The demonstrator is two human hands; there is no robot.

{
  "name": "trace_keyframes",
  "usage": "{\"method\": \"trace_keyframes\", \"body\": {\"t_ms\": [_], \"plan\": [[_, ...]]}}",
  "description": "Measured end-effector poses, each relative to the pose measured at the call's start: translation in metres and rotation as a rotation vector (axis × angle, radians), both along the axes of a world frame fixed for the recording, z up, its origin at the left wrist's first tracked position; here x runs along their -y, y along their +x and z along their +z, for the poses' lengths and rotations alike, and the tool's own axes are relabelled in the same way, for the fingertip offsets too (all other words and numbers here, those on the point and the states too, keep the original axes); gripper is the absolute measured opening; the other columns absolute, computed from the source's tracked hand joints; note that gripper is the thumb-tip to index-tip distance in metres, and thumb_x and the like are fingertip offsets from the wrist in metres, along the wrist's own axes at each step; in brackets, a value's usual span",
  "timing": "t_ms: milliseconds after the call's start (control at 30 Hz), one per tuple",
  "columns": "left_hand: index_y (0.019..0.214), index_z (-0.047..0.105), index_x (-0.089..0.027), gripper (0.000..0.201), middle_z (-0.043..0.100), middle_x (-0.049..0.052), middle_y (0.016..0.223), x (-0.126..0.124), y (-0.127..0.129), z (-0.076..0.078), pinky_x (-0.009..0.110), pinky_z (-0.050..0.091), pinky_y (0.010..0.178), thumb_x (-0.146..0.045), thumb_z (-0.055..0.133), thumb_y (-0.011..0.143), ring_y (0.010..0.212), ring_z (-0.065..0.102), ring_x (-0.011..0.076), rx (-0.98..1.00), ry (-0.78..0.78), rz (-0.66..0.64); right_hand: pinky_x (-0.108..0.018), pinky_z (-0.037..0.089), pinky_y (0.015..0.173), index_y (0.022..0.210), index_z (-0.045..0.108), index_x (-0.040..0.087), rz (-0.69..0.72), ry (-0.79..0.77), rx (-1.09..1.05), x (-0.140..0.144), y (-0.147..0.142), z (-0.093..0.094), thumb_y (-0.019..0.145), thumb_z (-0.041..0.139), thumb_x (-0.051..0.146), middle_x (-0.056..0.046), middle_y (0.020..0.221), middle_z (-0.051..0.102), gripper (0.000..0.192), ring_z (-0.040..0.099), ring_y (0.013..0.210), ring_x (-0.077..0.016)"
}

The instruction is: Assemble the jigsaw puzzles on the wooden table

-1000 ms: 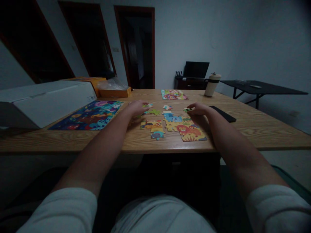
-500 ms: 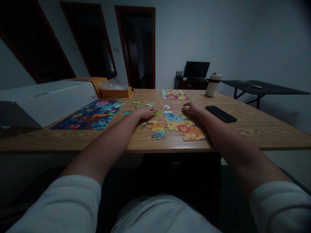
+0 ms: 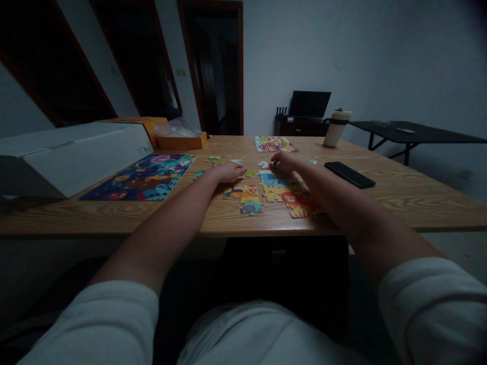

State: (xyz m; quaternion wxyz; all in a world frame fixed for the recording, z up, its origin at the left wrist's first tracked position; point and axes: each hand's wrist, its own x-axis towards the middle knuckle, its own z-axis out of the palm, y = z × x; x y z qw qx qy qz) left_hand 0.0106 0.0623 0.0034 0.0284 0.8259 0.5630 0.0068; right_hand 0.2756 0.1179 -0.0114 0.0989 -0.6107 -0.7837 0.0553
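My left hand (image 3: 228, 173) lies low over the table, its fingers stretched to the right beside a green jigsaw piece (image 3: 250, 173). Bent fingers of my right hand (image 3: 283, 163) close on the right end of a loose white, red and blue jigsaw piece (image 3: 264, 165). Below that hand is a joined jigsaw section (image 3: 274, 194) with a lion and blue shapes, partly covered by my right forearm. A smaller joined section (image 3: 245, 194) in orange and yellow lies to its left, with a teal and grey piece at its lower end. More loose pieces (image 3: 215, 159) lie beyond my left hand.
A dark blue picture sheet (image 3: 146, 177) and a white box (image 3: 87, 152) are on the left, near an orange tray (image 3: 180, 142) holding clear plastic. A pink picture sheet (image 3: 274, 144) lies at the back. On the right are a black phone (image 3: 349, 174) and a cup (image 3: 337, 129).
My right hand has moved left, from beside the joined section to the loose white, red and blue piece. My left hand has stayed about where it was. The view has tilted slightly.
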Motion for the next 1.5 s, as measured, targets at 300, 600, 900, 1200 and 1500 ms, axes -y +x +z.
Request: {"method": "trace_keyframes", "body": {"t_ms": [300, 600, 900, 1200, 1500], "plan": [[0.139, 0.053, -0.021, 0.054, 0.053, 0.012, 0.143, 0.003, 0.002, 0.002, 0.040, 0.035, 0.106, -0.049, 0.036, 0.096, 0.128, 0.050, 0.0290, -0.028, 0.018, -0.062, -0.032, 0.047, 0.083, 0.121, 0.069, 0.022, 0.049, 0.007, 0.046, -0.003, -0.008, -0.004, 0.085, 0.062, 0.049, -0.010, 0.111, 0.073, 0.045, 0.066, 0.098, -0.0262], [0.140, 0.053, -0.034, 0.056, 0.052, 0.008, 0.145, -0.010, -0.014, -0.005, 0.058, 0.027, 0.108, -0.055, 0.052, 0.087, 0.132, 0.045, 0.0384, 0.025, 0.035, 0.054, -0.033, 0.047, 0.078, 0.131, 0.054, 0.017, 0.021, 0.146, -0.045, 0.012, -0.013, 0.000, 0.079, 0.069, 0.038, -0.014, 0.110, 0.070, 0.058, 0.065, 0.093, -0.0256], [0.117, 0.071, -0.021, 0.040, 0.070, 0.011, 0.117, -0.009, -0.011, 0.003, 0.041, 0.045, 0.093, -0.043, 0.051, 0.091, 0.108, 0.061, 0.0292, 0.421, 0.099, 0.045, -0.030, 0.046, 0.075, 0.122, 0.053, 0.020, 0.408, 0.348, -0.139, 0.067, -0.038, 0.007, 0.080, 0.066, 0.033, -0.010, 0.110, 0.069, 0.045, 0.063, 0.086, -0.0202], [0.120, 0.066, -0.018, 0.042, 0.065, 0.006, 0.080, 0.006, 0.000, -0.001, 0.028, 0.045, 0.057, -0.020, 0.066, 0.079, 0.061, 0.057, 0.0152, 0.710, -0.191, -0.080, -0.033, 0.048, 0.085, 0.124, 0.056, 0.023, 0.464, 0.400, -0.214, 0.082, -0.040, 0.000, 0.084, 0.063, 0.029, -0.010, 0.120, 0.065, 0.041, 0.062, 0.100, -0.0227], [0.103, 0.055, -0.021, 0.031, 0.062, 0.002, 0.081, 0.007, 0.005, -0.008, 0.024, 0.040, 0.051, -0.017, 0.069, 0.076, 0.058, 0.056, 0.0123, 0.852, -0.161, -0.030, -0.027, 0.051, 0.068, 0.120, 0.061, 0.014, 0.255, 0.241, -0.445, 0.070, -0.016, 0.001, 0.085, 0.059, 0.023, -0.012, 0.118, 0.067, 0.037, 0.063, 0.075, -0.0147]]}}
